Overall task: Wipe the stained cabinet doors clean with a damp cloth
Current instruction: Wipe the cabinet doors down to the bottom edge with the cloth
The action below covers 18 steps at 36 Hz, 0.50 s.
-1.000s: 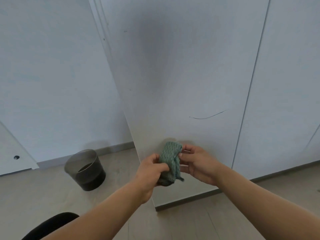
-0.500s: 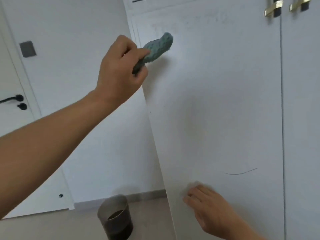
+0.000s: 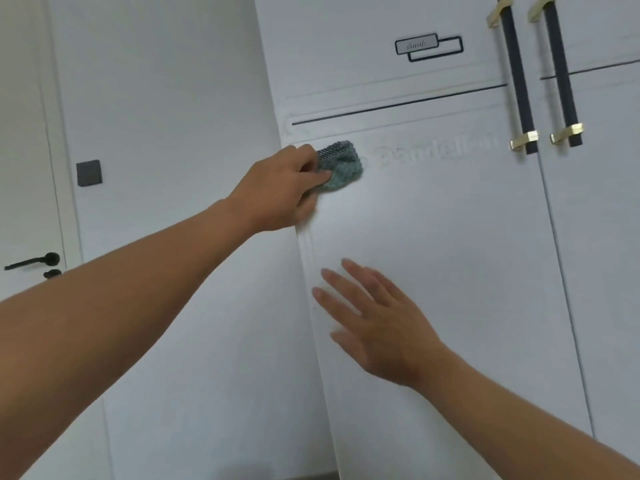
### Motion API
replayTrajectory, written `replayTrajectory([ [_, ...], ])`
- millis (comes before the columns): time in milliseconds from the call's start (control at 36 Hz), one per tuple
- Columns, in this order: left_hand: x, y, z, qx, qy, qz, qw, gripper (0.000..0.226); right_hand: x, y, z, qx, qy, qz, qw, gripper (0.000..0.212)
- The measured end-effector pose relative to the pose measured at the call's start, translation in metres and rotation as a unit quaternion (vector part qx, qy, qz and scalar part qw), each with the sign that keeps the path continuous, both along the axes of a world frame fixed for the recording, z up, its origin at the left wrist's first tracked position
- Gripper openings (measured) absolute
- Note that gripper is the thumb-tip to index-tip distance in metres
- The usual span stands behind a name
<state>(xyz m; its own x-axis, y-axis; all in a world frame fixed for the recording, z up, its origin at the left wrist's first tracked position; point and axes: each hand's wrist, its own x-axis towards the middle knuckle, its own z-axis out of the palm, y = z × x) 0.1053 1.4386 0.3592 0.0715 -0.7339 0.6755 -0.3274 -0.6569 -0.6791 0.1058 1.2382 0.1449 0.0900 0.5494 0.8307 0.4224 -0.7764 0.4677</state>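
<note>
A tall white cabinet door fills the middle of the view, with faint smeared lettering across its upper panel. My left hand grips a folded green cloth and presses it against the door at the left end of that lettering. My right hand lies lower on the same door, fingers straight and spread, palm toward the panel.
Two dark vertical handles with brass ends hang at the upper right, by the seam to the neighbouring door. A white wall with a grey switch and a door with a black lever handle are on the left.
My view has risen up the cabinet. My left hand carried the cloth up from near the floor and now presses it on the panel. My right hand let go of the cloth and spread flat.
</note>
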Motion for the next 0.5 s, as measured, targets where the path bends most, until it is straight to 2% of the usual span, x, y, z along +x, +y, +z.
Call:
replayTrajectory([
  [83, -0.012, -0.001, 0.004, 0.037, 0.040, 0.051, 0.997, 0.057, 0.003, 0.005, 0.048, -0.029, -0.002, -0.036, 0.999, 0.064],
  [167, -0.024, -0.002, 0.015, 0.069, 0.070, 0.092, 0.991, 0.069, 0.005, 0.005, 0.064, -0.094, 0.026, -0.077, 0.992, 0.071],
  [250, -0.035, -0.007, 0.027, 0.098, 0.099, 0.138, 0.981, 0.055, 0.008, 0.003, 0.060, -0.111, 0.083, -0.113, 0.984, 0.086],
  [333, -0.039, -0.009, 0.037, 0.098, 0.144, 0.146, 0.974, 0.057, 0.008, 0.003, 0.058, -0.116, 0.104, -0.138, 0.978, 0.099],
  [444, -0.035, -0.014, 0.040, 0.110, 0.117, 0.163, 0.973, 0.051, 0.005, 0.007, 0.064, -0.126, 0.118, -0.163, 0.971, 0.109],
  [500, -0.034, -0.019, 0.037, 0.107, 0.099, 0.178, 0.973, 0.059, 0.001, 0.011, 0.062, -0.115, 0.124, -0.172, 0.970, 0.111],
])
